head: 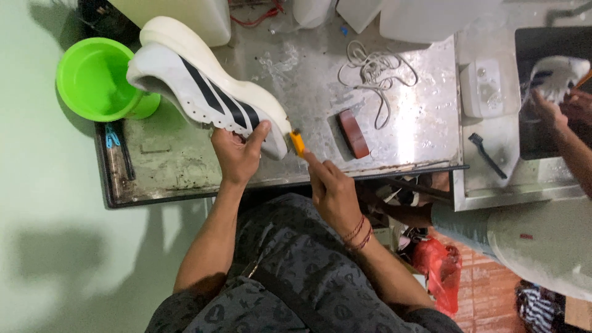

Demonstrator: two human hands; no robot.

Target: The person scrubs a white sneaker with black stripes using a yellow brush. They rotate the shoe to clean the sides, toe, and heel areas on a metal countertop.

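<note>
My left hand (237, 151) grips a white sneaker (203, 86) with three black stripes, holding it on its side above the wet metal tray (154, 179), sole turned away from me. My right hand (330, 188) holds a small orange brush (298, 143) whose tip touches the toe end of the sneaker's cream sole. A string bracelet sits on my right wrist.
A green plastic bowl (95, 77) stands at the tray's left corner. A red-brown block (353, 134) and loose white laces (373, 71) lie on the tray. At the right another person's hand (549, 114) handles a white shoe over a black basin, near a black brush (487, 155).
</note>
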